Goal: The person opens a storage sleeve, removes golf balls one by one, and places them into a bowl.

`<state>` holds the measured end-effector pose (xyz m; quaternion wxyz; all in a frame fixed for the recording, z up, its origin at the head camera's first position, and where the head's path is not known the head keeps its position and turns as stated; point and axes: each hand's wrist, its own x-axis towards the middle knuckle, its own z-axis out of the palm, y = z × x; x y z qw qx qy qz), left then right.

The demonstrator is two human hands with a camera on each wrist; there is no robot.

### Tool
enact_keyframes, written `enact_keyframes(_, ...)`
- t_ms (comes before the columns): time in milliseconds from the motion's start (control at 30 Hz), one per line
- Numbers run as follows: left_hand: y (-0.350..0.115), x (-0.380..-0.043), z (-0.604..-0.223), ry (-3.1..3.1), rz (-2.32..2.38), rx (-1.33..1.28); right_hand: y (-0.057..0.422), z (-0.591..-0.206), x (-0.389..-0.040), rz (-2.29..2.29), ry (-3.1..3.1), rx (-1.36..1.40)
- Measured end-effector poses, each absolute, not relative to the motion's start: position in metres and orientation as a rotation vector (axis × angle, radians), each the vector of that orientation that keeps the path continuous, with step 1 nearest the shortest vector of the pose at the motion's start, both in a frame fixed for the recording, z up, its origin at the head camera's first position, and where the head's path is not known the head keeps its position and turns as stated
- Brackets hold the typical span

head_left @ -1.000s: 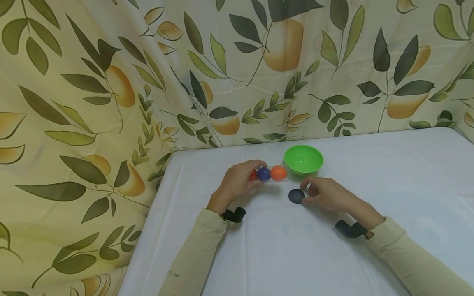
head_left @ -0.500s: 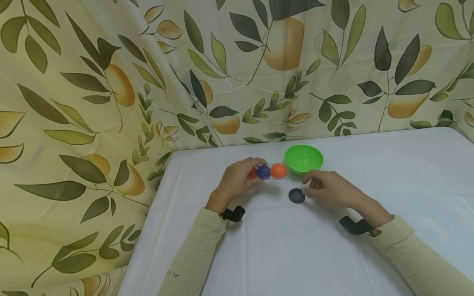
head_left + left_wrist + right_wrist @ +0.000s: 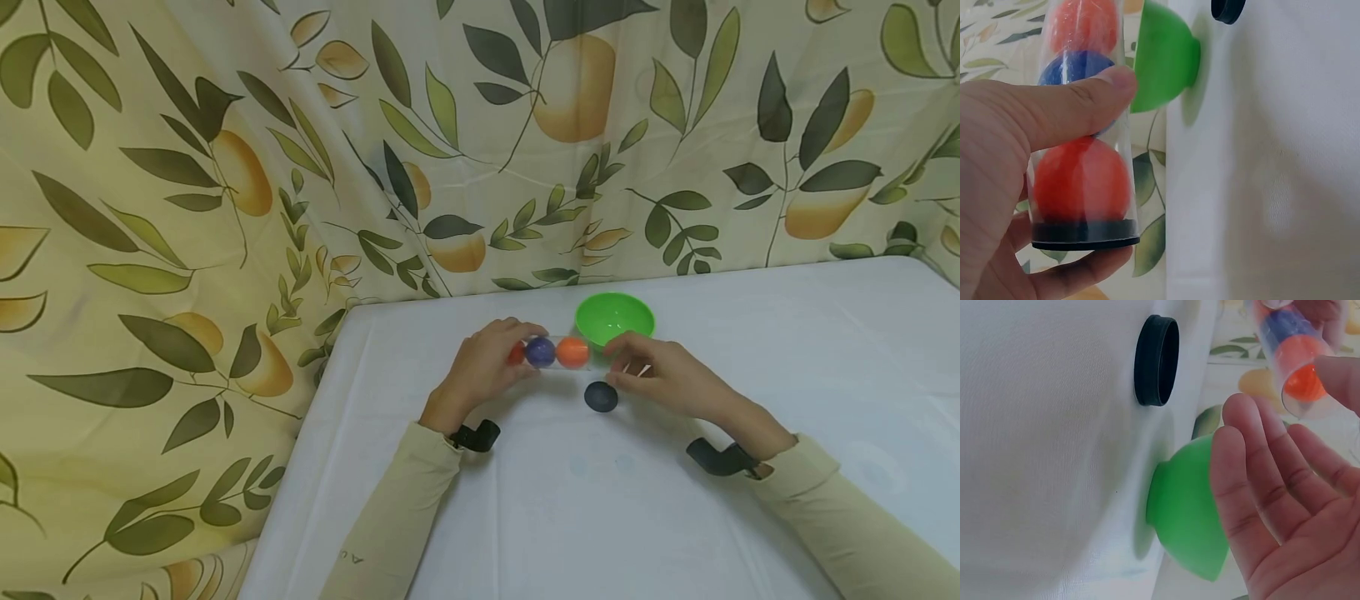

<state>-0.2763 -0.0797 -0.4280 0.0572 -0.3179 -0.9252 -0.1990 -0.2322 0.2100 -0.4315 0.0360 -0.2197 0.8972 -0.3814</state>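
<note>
My left hand (image 3: pixel 487 360) grips a clear plastic tube (image 3: pixel 1127 150), held sideways above the table. Lined up inside it are a red ball (image 3: pixel 1082 178), a blue ball (image 3: pixel 540 352) and an orange ball (image 3: pixel 573 353). A black cap (image 3: pixel 1085 234) closes the end at my left palm; the opposite end is uncovered. My right hand (image 3: pixel 667 377) is just right of that uncovered end, fingers loosely bent and holding nothing. In the right wrist view its thumb overlaps the tube's mouth. Below, a loose black cap (image 3: pixel 601 397) lies on the table near my right fingertips.
A green bowl (image 3: pixel 615 321) stands right behind the tube's uncovered end, partly covered by my right hand in the head view. White cloth covers the table (image 3: pixel 525 517). A leaf-patterned curtain (image 3: pixel 480 150) hangs along the back and left side.
My right hand has risen from the loose black cap and moved left to the tube's uncovered end. The tube in my left hand has shifted slightly right. The cap stays on the table.
</note>
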Motion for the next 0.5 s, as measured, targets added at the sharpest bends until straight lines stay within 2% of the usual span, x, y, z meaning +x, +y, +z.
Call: enact_keyframes(500,-0.0730,-0.2731,-0.4266,-2.768,-0.625,-1.026,0.2053,-0.4303,-0.2308,-1.268,2.719,-0.662)
